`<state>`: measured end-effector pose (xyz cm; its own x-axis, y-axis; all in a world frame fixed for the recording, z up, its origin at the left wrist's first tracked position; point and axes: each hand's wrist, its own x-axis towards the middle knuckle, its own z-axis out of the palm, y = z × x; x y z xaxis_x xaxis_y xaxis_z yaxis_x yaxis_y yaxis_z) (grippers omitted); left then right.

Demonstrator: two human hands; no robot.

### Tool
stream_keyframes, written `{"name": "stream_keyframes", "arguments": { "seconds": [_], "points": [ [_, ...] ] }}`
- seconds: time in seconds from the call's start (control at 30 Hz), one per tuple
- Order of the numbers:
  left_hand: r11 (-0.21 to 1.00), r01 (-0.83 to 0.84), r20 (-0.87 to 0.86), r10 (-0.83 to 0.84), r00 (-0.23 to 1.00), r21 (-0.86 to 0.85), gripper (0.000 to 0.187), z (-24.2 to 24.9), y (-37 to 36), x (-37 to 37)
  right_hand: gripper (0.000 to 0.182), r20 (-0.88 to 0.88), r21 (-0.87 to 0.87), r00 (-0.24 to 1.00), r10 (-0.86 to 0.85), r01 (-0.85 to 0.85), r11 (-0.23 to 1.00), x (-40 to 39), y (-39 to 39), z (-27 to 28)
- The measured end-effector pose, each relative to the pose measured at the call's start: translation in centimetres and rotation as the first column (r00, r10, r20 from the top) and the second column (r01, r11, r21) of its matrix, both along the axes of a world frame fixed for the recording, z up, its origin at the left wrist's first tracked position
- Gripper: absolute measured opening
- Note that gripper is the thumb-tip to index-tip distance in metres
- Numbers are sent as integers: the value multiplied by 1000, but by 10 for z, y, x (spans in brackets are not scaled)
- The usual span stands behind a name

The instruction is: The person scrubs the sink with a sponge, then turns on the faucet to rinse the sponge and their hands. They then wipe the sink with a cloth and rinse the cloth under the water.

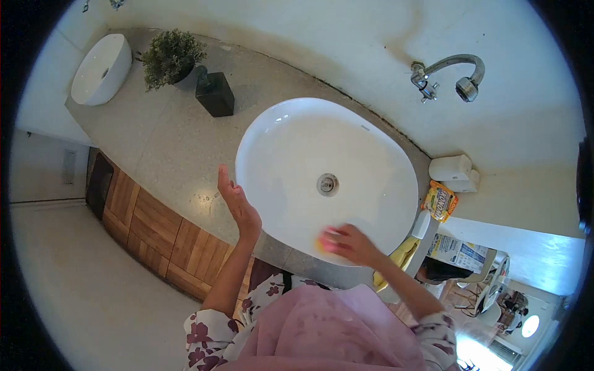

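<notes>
Right hand (351,243) grips a yellow sponge (322,243) at the basin (371,154) rim; left hand (235,199) hovers open.

right hand (351,243) pressing yellow sponge (323,243) on near rim of white basin (291,148); left hand (236,201) open, raised beside basin.

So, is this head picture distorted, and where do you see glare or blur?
Head view: strong fisheye, with black corners and the counter edge bent; soft glare on the sink rim; bright overexposure at the lower right; the right hand on the yellow sponge is slightly motion-blurred; the left hand is sharper.
</notes>
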<state>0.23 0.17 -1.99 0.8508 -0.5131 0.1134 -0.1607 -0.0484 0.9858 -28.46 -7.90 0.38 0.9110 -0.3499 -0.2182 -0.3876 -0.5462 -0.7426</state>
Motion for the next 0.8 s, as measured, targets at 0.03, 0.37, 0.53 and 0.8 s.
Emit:
{"name": "stream_keyframes", "arguments": {
  "seconds": [0.03,0.37,0.53,0.8],
  "points": [
    [1000,1,-3,-1,1000,9,71,-2,0,1,47,-62,1,998,-27,27,1000,-37,-8,4],
    [965,58,194,-110,975,254,56,8,0,3,34,283,-204,951,-121,183,962,85,-7,-32],
    [919,33,227,-131,965,392,72,13,-5,1,21,288,-582,942,-171,315,750,202,-59,-61],
    [899,31,191,-127,973,438,79,17,-5,0,27,115,-754,934,-339,304,583,64,-131,-32]
  ]
}}
